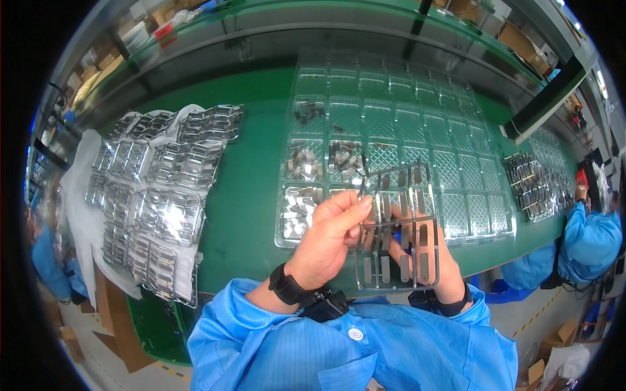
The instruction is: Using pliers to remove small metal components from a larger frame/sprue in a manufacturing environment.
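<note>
A dark plastic frame with rows of flat oblong metal-looking pieces is held up in front of me. My left hand pinches its left side between thumb and fingers. Behind the frame, my right hand is partly covered by its bars, with a small blue thing at the fingers that I cannot make out. Beyond my hands lies a clear plastic tray with many square compartments. Loose small metal pieces fill several compartments on its left side.
At the left, stacks of similar frames lie on white wrapping on the green table. More frames stand at the right by a dark post. A co-worker in a blue sleeve is at far right. A shelf spans the back.
</note>
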A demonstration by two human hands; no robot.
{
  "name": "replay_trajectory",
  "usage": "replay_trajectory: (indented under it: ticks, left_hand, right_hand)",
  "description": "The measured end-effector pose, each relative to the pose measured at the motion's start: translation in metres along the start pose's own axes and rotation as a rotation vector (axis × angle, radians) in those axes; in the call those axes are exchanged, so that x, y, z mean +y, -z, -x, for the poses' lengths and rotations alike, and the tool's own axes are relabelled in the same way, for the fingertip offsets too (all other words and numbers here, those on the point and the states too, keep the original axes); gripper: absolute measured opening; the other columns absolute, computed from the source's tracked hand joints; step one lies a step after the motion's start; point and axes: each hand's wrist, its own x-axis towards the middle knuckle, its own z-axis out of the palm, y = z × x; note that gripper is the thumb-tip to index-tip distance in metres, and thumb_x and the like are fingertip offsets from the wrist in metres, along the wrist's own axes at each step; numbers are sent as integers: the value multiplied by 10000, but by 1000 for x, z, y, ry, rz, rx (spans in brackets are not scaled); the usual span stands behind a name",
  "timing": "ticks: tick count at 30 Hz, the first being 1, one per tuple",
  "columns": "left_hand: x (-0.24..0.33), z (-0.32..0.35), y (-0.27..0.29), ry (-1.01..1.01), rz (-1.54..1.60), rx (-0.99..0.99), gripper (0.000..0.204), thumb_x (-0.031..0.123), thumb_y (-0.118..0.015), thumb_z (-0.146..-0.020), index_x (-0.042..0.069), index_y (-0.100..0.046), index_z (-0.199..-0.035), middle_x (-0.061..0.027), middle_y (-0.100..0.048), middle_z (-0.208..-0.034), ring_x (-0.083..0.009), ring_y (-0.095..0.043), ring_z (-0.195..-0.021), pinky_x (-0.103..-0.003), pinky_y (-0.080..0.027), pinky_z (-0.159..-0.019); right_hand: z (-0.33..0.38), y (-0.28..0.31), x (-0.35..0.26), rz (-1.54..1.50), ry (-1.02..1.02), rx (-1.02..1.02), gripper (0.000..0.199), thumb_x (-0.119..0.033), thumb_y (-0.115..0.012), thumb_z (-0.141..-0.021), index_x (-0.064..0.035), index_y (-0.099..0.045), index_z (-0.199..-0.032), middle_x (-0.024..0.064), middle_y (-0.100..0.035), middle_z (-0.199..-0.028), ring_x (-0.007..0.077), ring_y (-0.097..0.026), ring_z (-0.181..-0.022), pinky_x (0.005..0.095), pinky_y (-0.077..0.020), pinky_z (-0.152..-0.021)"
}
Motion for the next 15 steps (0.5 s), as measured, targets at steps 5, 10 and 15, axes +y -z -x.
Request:
replay_trajectory:
  ticks: [5,10,15]
  left_hand:
    - [0,1,-1,1,-4,-27,102,168,-542,-926,78,-575,-890,55,-537,-728,22,-399,-564,-124,-326,-498]
    - [0,1,-3,6,11,-14,110,172,-544,-926,74,-578,-889,58,-535,-730,25,-391,-562,-121,-316,-492]
    - [0,1,-3,5,4,-6,117,176,-546,-926,79,-575,-867,60,-531,-730,27,-387,-559,-122,-313,-488]
  right_hand:
    - [1,-1,-3,20,-40,-14,469,-35,-699,-678,22,-551,-1119,146,-618,-944,314,-607,-799,381,-494,-661]
    - [3,-6,6,-10,-21,-19,476,-35,-710,-674,22,-551,-1119,148,-619,-950,320,-611,-794,381,-498,-664]
    - [2,-6,2,26,-29,-7,452,-28,-704,-675,13,-563,-1103,140,-619,-934,319,-614,-790,382,-505,-665]
